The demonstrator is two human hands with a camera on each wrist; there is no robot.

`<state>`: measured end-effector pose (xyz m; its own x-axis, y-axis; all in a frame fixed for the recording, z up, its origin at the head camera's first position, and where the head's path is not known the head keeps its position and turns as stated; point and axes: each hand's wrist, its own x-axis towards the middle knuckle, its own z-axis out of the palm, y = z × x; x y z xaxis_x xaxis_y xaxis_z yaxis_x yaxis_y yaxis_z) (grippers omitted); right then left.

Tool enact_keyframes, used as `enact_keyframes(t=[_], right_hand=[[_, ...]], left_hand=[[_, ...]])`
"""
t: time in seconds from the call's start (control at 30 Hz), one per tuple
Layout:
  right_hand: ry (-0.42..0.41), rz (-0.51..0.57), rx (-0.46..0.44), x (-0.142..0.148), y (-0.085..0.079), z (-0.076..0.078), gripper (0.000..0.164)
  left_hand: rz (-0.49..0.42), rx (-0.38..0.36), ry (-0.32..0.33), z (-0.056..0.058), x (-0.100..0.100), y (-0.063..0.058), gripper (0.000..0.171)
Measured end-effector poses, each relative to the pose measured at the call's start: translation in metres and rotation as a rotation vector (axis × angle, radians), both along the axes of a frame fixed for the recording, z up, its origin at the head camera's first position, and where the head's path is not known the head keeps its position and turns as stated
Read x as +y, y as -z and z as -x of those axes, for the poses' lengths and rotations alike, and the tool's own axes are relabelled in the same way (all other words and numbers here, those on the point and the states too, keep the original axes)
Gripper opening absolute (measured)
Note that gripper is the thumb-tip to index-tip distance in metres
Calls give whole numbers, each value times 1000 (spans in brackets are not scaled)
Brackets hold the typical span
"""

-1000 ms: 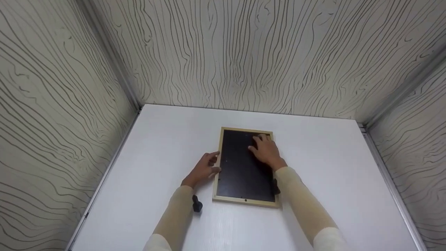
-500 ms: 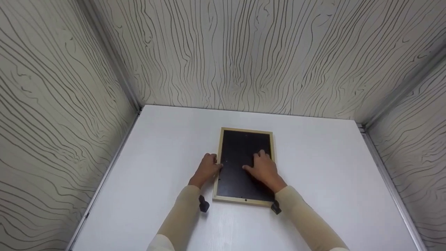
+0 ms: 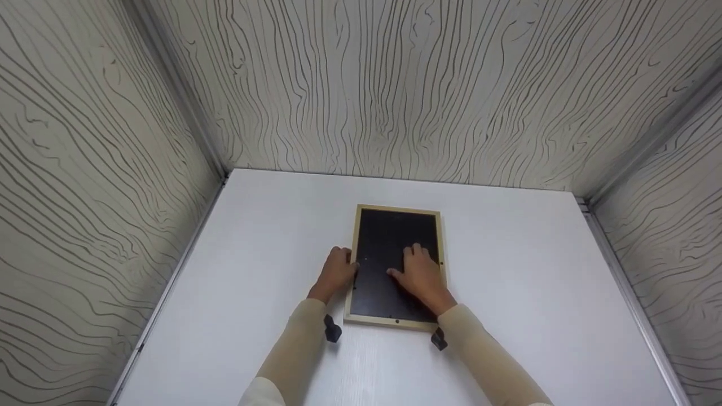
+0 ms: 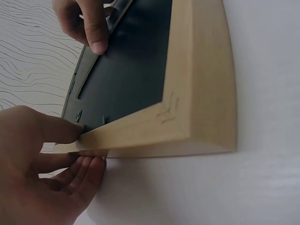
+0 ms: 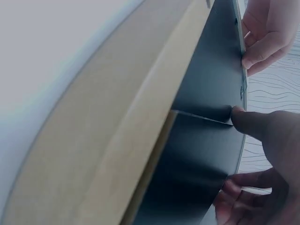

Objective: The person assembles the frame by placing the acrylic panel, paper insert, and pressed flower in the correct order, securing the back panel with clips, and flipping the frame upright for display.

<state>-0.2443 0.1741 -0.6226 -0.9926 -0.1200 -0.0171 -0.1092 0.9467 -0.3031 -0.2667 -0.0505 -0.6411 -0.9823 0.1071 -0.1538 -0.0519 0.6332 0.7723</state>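
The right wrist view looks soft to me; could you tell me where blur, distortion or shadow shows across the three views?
Right wrist view: the near rail of the wooden picture frame is blurred. Left wrist view: the frame corner is sharp, its edge bowed by the lens, with a soft shadow on the white table. Head view: evenly lit, no glare.

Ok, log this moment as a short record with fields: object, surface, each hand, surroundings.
object: pale wooden picture frame lying face down, black backing board upward
surface: white table
left hand: left hand holds the frame's left edge, thumb on top of the rail, fingers at the table under it
right hand: right hand rests on the backing board, fingers spread
surroundings: wood-grain patterned walls on three sides
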Motion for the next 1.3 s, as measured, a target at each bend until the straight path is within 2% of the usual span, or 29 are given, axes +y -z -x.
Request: enact_keyframes(t=[0.17,0.33,0.47,0.7,0.9,1.1,1.3], right_hand=[[5,-10,-19,-4,-3,5,77],[63,63,-95,-7,-7,13,85],[84,85,-113,-8,-8,17,90],[74,104,-64,-6,-5,21,92],[120,160,-85,-3,-1,20,97],[144,190,-55,-1,-3,18,88],[148,179,10,-1,-9,20,78]], left_hand=[[12,35,-6,-1,2,1,36],[6,56,-8,-1,2,2,35],[8,66,-6,0,2,3,35],[15,106,4,0,1,-1,35],[-37,82,-5,-3,2,-1,41],[-145,39,-30,-2,4,-1,46],[-152,43,-41,0,3,-5,47]])
